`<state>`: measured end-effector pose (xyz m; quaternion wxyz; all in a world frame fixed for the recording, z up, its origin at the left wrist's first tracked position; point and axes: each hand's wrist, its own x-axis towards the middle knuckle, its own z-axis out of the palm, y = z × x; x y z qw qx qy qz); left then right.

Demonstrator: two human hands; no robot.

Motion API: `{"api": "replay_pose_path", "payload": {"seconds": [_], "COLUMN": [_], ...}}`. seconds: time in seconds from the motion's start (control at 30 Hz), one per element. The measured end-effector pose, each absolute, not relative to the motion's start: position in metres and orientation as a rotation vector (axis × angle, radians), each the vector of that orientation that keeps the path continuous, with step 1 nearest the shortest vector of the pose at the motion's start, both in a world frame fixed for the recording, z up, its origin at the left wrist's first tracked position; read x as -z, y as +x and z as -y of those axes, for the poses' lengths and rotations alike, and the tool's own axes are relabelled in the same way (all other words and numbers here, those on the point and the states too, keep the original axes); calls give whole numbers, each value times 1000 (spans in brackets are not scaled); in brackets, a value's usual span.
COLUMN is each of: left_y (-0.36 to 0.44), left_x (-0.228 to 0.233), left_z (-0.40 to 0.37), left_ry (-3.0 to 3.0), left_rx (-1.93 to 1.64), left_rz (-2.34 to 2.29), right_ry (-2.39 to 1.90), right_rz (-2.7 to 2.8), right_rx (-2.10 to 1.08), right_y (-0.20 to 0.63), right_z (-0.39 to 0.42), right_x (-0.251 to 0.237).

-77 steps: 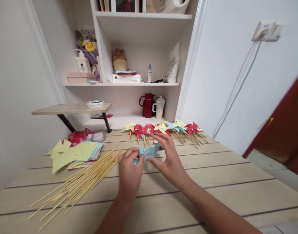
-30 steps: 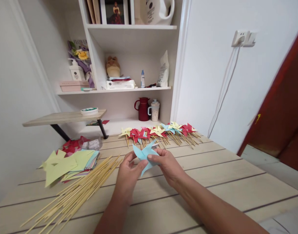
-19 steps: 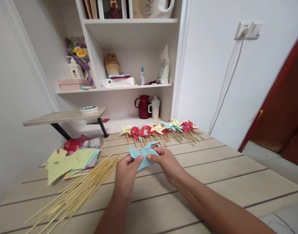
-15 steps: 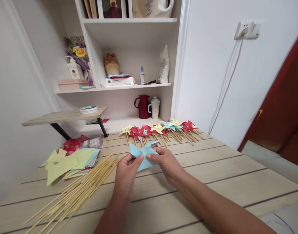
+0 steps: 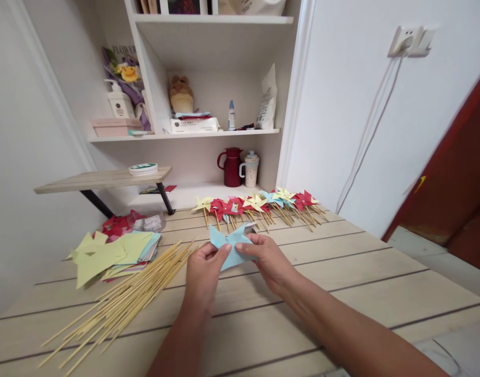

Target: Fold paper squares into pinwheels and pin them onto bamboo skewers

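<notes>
Though pinched, pointy blue paper pinwheel (image 5: 229, 246)

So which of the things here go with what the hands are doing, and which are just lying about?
In use: blue paper pinwheel held by left hand and right hand; bamboo sticks; paper squares; finished pinwheels.
Lying about: red jug, mug, soap bottle.

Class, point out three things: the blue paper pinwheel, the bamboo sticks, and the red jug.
blue paper pinwheel (image 5: 232, 245), head view, folded centre.
bamboo sticks (image 5: 122, 301), head view, mid-bundle.
red jug (image 5: 232, 168), head view, body.
</notes>
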<state>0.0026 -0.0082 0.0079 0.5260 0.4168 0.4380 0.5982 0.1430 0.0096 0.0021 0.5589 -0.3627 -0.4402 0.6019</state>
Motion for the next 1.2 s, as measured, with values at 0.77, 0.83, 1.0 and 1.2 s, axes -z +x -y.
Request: {"api": "replay_pose_path", "payload": {"seconds": [0.77, 0.83, 1.0, 1.2], "left_y": [-16, -18, -19, -20], "left_x": [-4, -3, -2, -4], "left_z": [1, 0, -1, 0], "left_ry": [792, 799, 816, 780], "left_rx": [-1420, -1382, -1263, -1194], "left_rz": [-1021, -1025, -984, -922], "right_ry": [-773, -778, -781, -757], "right_rz": [1495, 1541, 1621, 1759], "right_rx": [-1169, -1149, -1155, -1064], "right_y": [156, 160, 167, 174], "right_z": [-4, -8, -16, -13], "right_x": [-13, -12, -9, -14]}}
